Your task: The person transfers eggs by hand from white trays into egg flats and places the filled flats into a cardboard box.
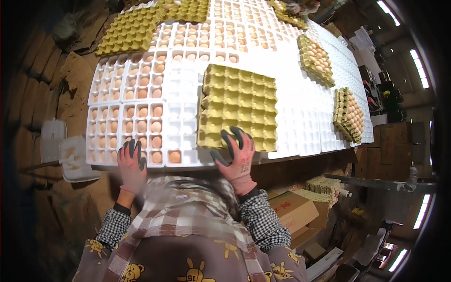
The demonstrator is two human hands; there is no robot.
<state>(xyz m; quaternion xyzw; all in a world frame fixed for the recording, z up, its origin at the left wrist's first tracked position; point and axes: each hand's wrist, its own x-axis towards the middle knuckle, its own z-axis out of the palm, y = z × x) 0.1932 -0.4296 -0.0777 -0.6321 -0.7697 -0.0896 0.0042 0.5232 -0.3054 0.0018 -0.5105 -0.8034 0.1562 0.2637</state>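
Observation:
My left hand point(132, 165), in a pink glove with dark fingertips, lies over the front row of a white foam tray point(121, 110) filled with brown eggs point(143, 126). Its fingers are stretched out and slightly apart; whatever is under them is hidden. My right hand point(238, 163), gloved alike, has its fingers spread over the front edge of a yellow-green pulp egg tray point(239, 105). That tray shows bare cells and lies on white foam trays. Between my hands, a single brown egg point(174, 156) sits in a front cell.
Egg-filled pulp trays point(318, 60) stand at the right. More pulp trays point(129, 30) lie far left. At the far edge is another person's gloved hand point(296, 8). Below the table's right side are a cardboard box point(291, 211) and stacked pulp trays point(324, 185).

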